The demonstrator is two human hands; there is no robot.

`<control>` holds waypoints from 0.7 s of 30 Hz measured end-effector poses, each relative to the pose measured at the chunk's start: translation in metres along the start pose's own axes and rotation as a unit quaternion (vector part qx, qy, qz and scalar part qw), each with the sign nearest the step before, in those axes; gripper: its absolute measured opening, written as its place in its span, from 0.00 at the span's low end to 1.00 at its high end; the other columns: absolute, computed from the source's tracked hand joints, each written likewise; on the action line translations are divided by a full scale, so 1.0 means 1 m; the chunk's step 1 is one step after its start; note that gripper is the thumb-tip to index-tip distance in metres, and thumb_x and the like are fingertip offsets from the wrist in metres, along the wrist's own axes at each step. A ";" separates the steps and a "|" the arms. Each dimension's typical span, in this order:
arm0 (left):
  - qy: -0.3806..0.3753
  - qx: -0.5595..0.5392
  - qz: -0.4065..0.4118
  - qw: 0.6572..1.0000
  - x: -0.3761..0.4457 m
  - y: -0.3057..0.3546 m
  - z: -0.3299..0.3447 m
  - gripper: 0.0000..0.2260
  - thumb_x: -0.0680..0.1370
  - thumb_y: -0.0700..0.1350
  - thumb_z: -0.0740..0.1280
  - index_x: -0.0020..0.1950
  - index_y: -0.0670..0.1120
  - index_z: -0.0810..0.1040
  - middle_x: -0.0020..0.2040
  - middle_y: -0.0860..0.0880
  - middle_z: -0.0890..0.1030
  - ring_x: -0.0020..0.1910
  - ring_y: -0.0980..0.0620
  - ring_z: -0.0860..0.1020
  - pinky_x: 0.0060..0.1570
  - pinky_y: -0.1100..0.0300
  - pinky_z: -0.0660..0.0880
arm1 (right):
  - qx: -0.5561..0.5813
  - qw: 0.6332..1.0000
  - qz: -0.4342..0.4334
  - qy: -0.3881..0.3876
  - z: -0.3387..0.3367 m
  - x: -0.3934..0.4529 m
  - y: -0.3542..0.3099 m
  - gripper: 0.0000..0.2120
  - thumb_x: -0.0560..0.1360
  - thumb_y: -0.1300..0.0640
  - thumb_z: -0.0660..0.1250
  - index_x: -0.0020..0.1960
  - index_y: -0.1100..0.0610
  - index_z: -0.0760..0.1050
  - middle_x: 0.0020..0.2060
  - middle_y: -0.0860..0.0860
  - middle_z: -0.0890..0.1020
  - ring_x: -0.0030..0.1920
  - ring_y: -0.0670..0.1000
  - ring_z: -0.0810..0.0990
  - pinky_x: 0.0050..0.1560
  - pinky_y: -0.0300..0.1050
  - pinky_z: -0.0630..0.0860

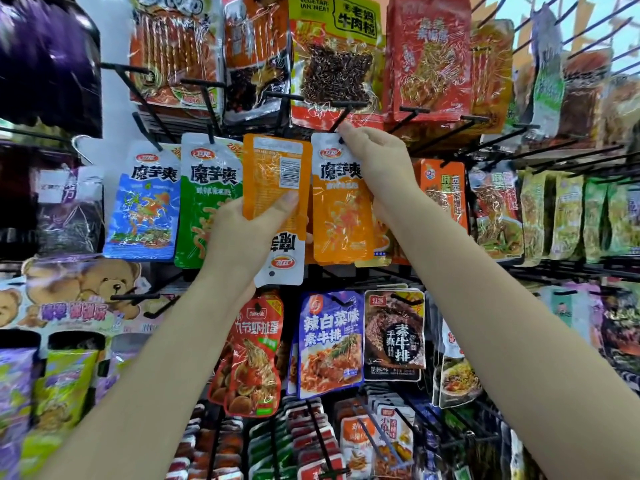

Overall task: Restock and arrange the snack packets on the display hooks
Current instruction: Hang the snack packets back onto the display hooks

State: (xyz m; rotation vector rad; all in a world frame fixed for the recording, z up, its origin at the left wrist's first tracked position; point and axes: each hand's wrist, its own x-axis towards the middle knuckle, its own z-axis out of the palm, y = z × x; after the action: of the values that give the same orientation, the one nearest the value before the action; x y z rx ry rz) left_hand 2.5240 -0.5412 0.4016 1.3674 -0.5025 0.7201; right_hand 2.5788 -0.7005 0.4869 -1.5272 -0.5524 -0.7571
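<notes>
We pinch the orange pkt (341,202) top w/ right hand (377,157) at its hook (341,114); left hand (249,230) clamps spare pkts (277,188), upside-down. Line hole w/ hook tip, slide back.

Item 1: orange snack packet (341,206) with a white header, front facing me, upright, its punched top corner pinched in my right hand (375,157) right at the tip of a black display hook (346,110). Item 2: small stack of the same orange packets (275,202) gripped in my left hand (249,233), just left of item 1; the front one shows its barcode back, and one behind hangs upside down, white header lowest.
</notes>
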 end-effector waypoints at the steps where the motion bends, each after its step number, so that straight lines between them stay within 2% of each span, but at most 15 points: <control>1: -0.001 -0.003 -0.001 1.000 -0.001 0.000 0.000 0.08 0.79 0.47 0.72 0.41 0.54 0.87 0.49 0.45 0.87 0.48 0.40 0.86 0.58 0.40 0.80 | -0.024 0.999 -0.025 0.016 -0.001 -0.003 0.000 0.15 0.77 0.44 0.69 0.46 0.56 0.82 0.41 0.51 0.82 0.45 0.51 0.80 0.50 0.48 0.77; 3: -0.004 -0.006 0.000 1.000 -0.001 0.000 -0.001 0.09 0.80 0.46 0.71 0.41 0.53 0.86 0.46 0.46 0.88 0.43 0.43 0.86 0.52 0.44 0.82 | -0.058 0.993 -0.088 0.048 -0.003 -0.013 0.003 0.13 0.78 0.47 0.70 0.54 0.56 0.77 0.40 0.48 0.78 0.41 0.44 0.75 0.44 0.38 0.72; 5: -0.010 -0.009 0.004 1.000 -0.002 0.001 0.000 0.07 0.80 0.45 0.70 0.43 0.52 0.84 0.44 0.48 0.88 0.39 0.46 0.86 0.46 0.50 0.83 | -0.091 0.981 -0.162 0.063 -0.007 -0.025 0.007 0.18 0.76 0.49 0.73 0.60 0.53 0.71 0.40 0.47 0.73 0.37 0.42 0.71 0.39 0.32 0.70; 8: -0.005 -0.017 0.006 1.000 -0.003 0.002 0.001 0.03 0.80 0.45 0.70 0.47 0.51 0.82 0.39 0.54 0.87 0.36 0.55 0.85 0.37 0.63 0.80 | -0.211 0.949 -0.227 0.060 -0.012 -0.031 0.017 0.22 0.73 0.48 0.76 0.62 0.53 0.74 0.47 0.48 0.70 0.41 0.43 0.69 0.43 0.31 0.67; 10: -0.005 -0.002 0.014 1.000 -0.001 0.001 0.000 0.02 0.80 0.44 0.70 0.51 0.51 0.82 0.44 0.55 0.87 0.41 0.55 0.86 0.42 0.62 0.80 | -0.294 0.932 -0.208 0.042 -0.013 -0.030 0.022 0.20 0.72 0.46 0.76 0.61 0.53 0.78 0.52 0.50 0.68 0.46 0.46 0.69 0.47 0.33 0.66; 12: -0.028 0.007 0.009 1.000 -0.001 0.001 0.000 0.07 0.80 0.40 0.69 0.57 0.48 0.80 0.47 0.51 0.87 0.42 0.49 0.86 0.44 0.56 0.82 | -0.339 0.922 -0.186 0.027 -0.015 -0.032 0.022 0.18 0.74 0.44 0.74 0.60 0.52 0.80 0.52 0.51 0.67 0.48 0.47 0.68 0.47 0.32 0.64; 14: -0.052 0.028 0.012 0.998 0.000 0.001 -0.001 0.09 0.79 0.36 0.69 0.57 0.47 0.78 0.46 0.50 0.87 0.42 0.49 0.86 0.45 0.53 0.83 | -0.308 0.931 -0.190 0.039 -0.019 -0.037 0.016 0.14 0.79 0.45 0.68 0.56 0.54 0.82 0.47 0.50 0.71 0.43 0.44 0.69 0.44 0.31 0.65; 16: -0.072 0.055 0.028 0.995 0.000 0.001 -0.001 0.12 0.76 0.36 0.72 0.55 0.50 0.79 0.50 0.47 0.86 0.48 0.46 0.85 0.54 0.48 0.82 | -0.207 0.960 -0.189 0.021 -0.023 -0.046 0.005 0.16 0.82 0.46 0.63 0.51 0.57 0.81 0.39 0.50 0.75 0.37 0.45 0.72 0.41 0.35 0.68; 18: -0.094 0.056 0.041 0.993 -0.001 0.003 0.000 0.12 0.76 0.36 0.74 0.54 0.50 0.80 0.54 0.44 0.85 0.53 0.43 0.84 0.58 0.47 0.80 | -0.113 0.980 -0.153 -0.051 -0.029 -0.055 -0.007 0.12 0.81 0.47 0.66 0.50 0.56 0.79 0.34 0.48 0.77 0.32 0.45 0.74 0.34 0.36 0.70; 21: -0.106 0.050 0.051 0.992 -0.001 0.004 0.002 0.12 0.75 0.37 0.74 0.54 0.51 0.82 0.51 0.47 0.86 0.49 0.49 0.85 0.50 0.56 0.82 | -0.104 0.981 -0.119 -0.114 -0.036 -0.062 -0.009 0.07 0.76 0.52 0.74 0.48 0.54 0.78 0.33 0.47 0.80 0.29 0.46 0.77 0.28 0.35 0.71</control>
State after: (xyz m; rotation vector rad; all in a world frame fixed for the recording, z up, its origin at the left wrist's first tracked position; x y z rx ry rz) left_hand 2.5208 -0.5432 0.4035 1.5300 -0.7175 0.6943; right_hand 2.5262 -0.7297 0.4474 -1.7746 -0.8619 -0.8474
